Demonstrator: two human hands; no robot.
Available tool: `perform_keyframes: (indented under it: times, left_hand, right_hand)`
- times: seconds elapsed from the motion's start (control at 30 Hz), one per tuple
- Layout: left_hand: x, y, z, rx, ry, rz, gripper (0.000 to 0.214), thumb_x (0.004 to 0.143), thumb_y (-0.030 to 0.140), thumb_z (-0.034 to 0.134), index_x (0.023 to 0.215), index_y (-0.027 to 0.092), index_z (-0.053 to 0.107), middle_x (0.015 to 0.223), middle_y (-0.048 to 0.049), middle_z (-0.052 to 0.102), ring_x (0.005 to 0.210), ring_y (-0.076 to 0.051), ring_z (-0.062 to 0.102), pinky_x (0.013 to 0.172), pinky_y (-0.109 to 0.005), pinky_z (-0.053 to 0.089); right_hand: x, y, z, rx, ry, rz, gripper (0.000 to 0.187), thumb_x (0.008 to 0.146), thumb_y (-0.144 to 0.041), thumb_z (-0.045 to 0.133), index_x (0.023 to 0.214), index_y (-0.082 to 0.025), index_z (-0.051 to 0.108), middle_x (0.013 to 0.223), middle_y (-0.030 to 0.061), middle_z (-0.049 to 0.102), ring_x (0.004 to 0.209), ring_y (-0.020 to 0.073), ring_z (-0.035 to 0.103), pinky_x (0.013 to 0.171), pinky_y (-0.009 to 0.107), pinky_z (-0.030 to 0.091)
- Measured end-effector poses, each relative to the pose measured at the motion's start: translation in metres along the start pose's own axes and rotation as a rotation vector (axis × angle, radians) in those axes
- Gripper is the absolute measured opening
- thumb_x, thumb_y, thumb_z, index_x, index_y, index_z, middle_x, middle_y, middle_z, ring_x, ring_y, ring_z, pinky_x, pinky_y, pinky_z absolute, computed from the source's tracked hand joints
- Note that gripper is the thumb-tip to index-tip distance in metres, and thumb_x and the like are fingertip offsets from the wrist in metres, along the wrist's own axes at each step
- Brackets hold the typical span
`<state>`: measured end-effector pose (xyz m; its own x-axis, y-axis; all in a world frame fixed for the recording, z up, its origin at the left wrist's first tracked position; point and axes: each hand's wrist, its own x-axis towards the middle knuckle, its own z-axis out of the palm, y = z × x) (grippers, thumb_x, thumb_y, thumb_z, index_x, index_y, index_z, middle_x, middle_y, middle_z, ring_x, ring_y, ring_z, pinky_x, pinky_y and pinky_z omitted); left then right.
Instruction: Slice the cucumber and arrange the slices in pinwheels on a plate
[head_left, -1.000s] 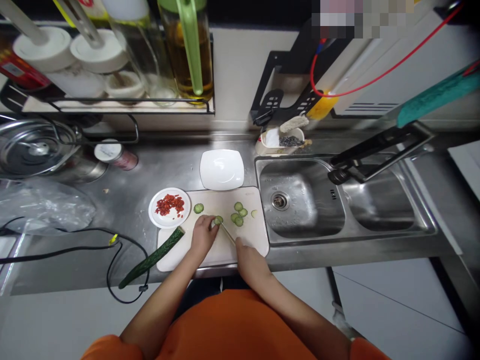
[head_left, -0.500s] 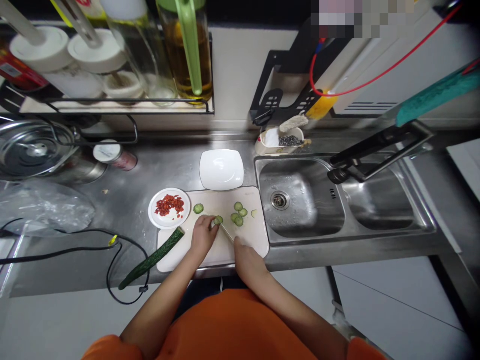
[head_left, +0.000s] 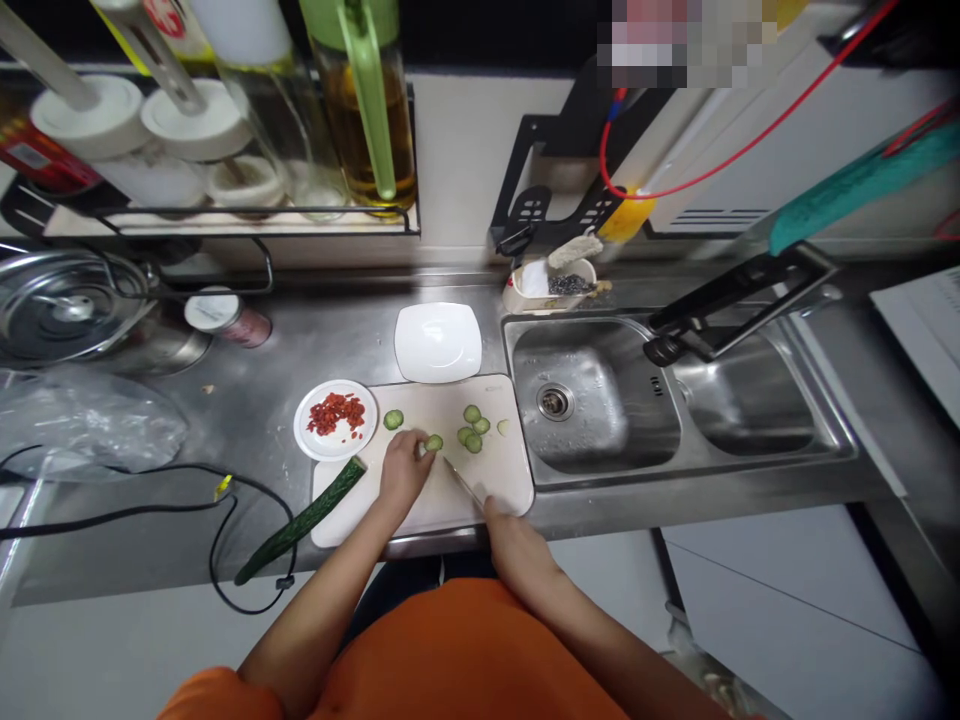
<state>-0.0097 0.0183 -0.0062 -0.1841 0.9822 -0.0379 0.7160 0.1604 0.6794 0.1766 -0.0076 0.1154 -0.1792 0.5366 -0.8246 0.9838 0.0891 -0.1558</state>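
Our two hands are apart over the pale cutting board [head_left: 495, 475], which lies near the front edge of the worktop [head_left: 337, 320]. With the left hand [head_left: 405, 470] we pinch a small cucumber piece [head_left: 434, 443] near the middle of the board. Our right hand [head_left: 519, 545] is closed around the handle of a knife [head_left: 466, 484], its tip just beside that piece. To the right we have a cluster of cucumber slices [head_left: 473, 438]; far left of our fingers lies another small pile [head_left: 394, 420]. The long cucumber [head_left: 304, 522] slants across the board's left edge, its near end over the worktop. Chopped red pieces [head_left: 336, 412] lie on a round plate [head_left: 301, 425] at the far left corner, and a white square dish [head_left: 438, 342] stands at the far edge. The sink [head_left: 600, 400] is to the right.
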Motion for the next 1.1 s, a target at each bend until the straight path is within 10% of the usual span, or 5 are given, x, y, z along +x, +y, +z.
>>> perform_keyframes:
  times: [0.53,0.9,1.1]
  left_hand:
    - [0.045,-0.018,-0.057,0.250,0.010,-0.008,0.016,0.081,0.028,0.050,0.077,0.021,0.064,0.066,-0.0039,0.062,0.066,-0.019,0.054,0.062,-0.028,0.038]
    - [0.051,-0.018,-0.049,0.307,0.084,0.174,0.019,0.082,0.022,0.049,0.087,0.020,0.068,0.091,-0.0095,0.066,0.092,-0.026,0.052,0.087,-0.042,0.038]
    - [0.053,0.025,-0.005,0.109,-0.268,0.305,0.016,0.077,0.026,0.060,0.090,0.021,0.067,0.086,-0.0055,0.066,0.085,-0.021,0.056,0.081,-0.033,0.042]
  right_hand:
    - [0.004,0.006,0.007,0.000,0.025,-0.011,0.053,0.081,0.000,0.032,0.132,-0.014,0.038,0.093,0.0141,0.067,0.092,0.0237,0.064,0.071,0.028,0.046]
    - [0.003,0.006,0.008,-0.009,0.030,-0.018,0.052,0.082,0.000,0.032,0.132,-0.011,0.039,0.099,0.0169,0.067,0.095,0.0251,0.064,0.073,0.030,0.047]
    - [0.002,0.004,0.009,-0.035,0.045,-0.007,0.047,0.084,-0.001,0.029,0.129,-0.011,0.042,0.099,0.0172,0.067,0.094,0.0252,0.064,0.074,0.032,0.049]
